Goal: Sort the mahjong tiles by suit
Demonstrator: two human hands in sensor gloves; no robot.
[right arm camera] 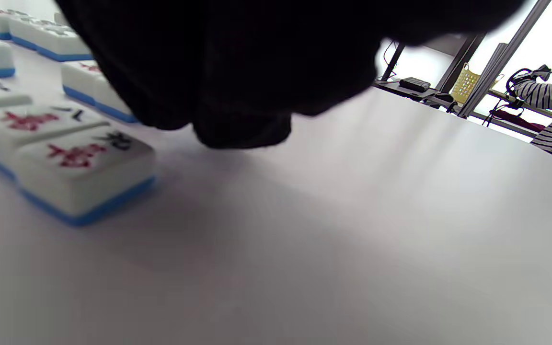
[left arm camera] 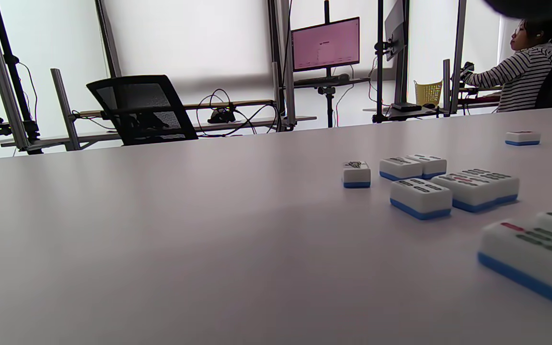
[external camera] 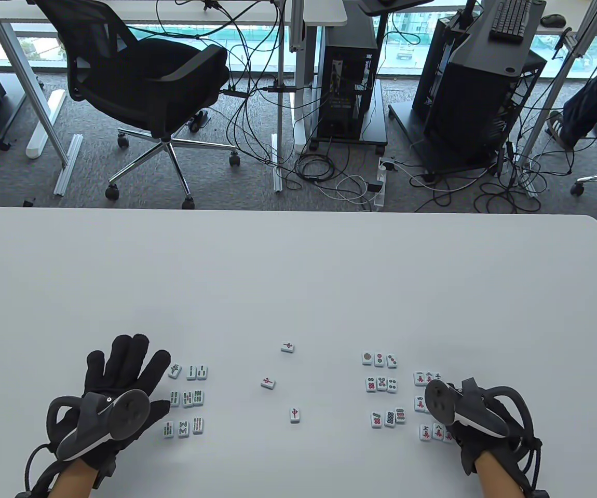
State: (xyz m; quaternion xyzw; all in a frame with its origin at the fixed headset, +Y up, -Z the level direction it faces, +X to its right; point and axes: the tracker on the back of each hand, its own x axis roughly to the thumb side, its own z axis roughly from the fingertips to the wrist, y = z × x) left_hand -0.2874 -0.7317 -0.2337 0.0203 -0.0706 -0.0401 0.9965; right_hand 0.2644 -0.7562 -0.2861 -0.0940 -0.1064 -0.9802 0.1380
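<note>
A white table (external camera: 298,270) carries bamboo tiles (external camera: 187,398) near left, dot tiles (external camera: 383,386) and character tiles (external camera: 428,404) right, three loose tiles (external camera: 268,383) between.

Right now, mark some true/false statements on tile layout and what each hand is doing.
1. Three tiles lie loose mid-table, apart from each other: one, one, one. True.
2. The left hand grips a tile. False: its fingers lie spread flat on the table, beside the bamboo tiles.
3. The circle tiles sit in a three-by-three block. True.
4. The right hand is beside the bamboo tiles. False: it is over the character tiles at the right.
5. Tiles are stacked two high. False: all lie in a single layer.
</note>
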